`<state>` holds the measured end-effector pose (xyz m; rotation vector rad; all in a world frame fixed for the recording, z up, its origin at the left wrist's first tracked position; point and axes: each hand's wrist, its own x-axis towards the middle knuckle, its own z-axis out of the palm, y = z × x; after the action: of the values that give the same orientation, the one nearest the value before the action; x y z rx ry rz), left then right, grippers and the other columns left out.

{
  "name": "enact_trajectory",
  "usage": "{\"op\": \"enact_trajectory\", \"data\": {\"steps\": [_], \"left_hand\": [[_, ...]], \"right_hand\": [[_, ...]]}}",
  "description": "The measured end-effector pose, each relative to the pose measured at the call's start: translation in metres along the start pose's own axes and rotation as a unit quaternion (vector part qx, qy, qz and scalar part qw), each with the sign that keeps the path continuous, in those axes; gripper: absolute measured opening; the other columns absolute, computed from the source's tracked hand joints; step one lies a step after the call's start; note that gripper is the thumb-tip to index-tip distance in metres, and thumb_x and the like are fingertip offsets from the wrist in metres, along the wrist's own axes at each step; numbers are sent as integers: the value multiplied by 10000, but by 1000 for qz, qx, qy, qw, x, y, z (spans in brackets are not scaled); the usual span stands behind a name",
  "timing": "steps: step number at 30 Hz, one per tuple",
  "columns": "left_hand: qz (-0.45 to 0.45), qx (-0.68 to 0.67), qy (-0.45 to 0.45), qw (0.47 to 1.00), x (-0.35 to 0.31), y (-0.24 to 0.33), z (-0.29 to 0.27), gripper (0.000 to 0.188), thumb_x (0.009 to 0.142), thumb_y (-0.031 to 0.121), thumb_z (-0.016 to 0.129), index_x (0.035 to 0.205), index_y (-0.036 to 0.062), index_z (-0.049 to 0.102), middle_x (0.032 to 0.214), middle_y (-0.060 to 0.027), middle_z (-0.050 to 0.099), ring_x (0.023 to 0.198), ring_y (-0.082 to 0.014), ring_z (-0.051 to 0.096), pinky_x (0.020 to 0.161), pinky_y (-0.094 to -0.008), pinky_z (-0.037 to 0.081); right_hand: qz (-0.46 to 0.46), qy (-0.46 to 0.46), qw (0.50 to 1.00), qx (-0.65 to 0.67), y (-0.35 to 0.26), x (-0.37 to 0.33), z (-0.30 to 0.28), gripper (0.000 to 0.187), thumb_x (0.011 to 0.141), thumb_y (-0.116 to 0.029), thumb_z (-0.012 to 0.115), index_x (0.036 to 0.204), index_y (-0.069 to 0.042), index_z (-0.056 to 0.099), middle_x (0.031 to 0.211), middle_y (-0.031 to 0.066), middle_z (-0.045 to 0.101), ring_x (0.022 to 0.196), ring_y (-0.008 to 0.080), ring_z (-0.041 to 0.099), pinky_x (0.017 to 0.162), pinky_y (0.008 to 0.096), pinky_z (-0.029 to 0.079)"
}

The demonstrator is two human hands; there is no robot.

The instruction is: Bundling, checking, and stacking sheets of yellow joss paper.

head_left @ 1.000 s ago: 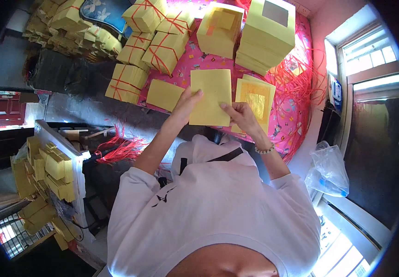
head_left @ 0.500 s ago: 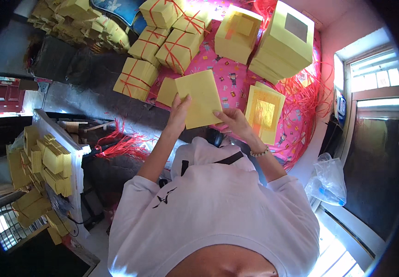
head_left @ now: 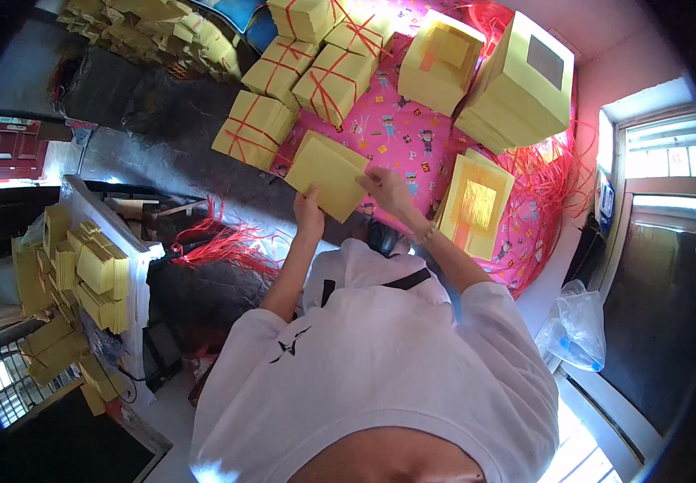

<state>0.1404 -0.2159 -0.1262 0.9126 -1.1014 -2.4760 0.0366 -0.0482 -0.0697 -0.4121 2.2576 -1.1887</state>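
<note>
"Fingers of the left hand (head_left: 308, 216) pinch the yellow paper (head_left: 324, 180) by its near edge. The right hand (head_left: 388, 192)?"

"At its right corner; grip unclear. Paper's by the pink printed cloth (head_left: 444, 145)'s edge, likely light, easily creased: hold opposite edges."

Beyond left hand (head_left: 309, 213): red-tied yellow paper bundles (head_left: 281, 71), 5. Beyond right hand (head_left: 388, 190): tall yellow paper stacks (head_left: 517, 101), 2. Right of right hand: gold-foil-topped paper pile (head_left: 477, 201), 1.
</note>
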Motion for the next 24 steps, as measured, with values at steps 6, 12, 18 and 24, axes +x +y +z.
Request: {"op": "enact_trajectory", "data": {"steps": [6,12,18,24], "left_hand": [[-39,102,62,992,49,-11,-21,354,857,174,615,1176,65,510,1094,-58,580,978,-201,584,800,-347,503],[-32,121,59,990,76,-26,-32,364,835,182,645,1157,60,526,1054,-62,602,893,-209,618,723,-338,536],[-58,165,109,978,91,-31,-37,384,820,191,664,1151,33,549,1055,-80,610,873,-200,621,676,-339,539],[-37,202,122,971,96,-35,-42,389,788,209,693,1103,1,596,991,-81,642,822,-185,630,633,-305,517]], "right_hand": [[-56,72,990,-103,10,51,10,329,840,-349,604,923,-31,623,801,152,655,763,311,642,649,398,493],[-32,85,988,-122,24,69,20,349,828,-372,607,932,-38,616,820,164,654,786,335,637,669,430,495],[-14,91,985,-145,24,78,21,368,814,-391,614,941,-46,618,839,171,658,797,342,637,675,436,497],[-2,67,995,-69,35,68,11,354,828,-376,607,969,-52,627,869,141,660,821,288,645,697,399,500]]}}
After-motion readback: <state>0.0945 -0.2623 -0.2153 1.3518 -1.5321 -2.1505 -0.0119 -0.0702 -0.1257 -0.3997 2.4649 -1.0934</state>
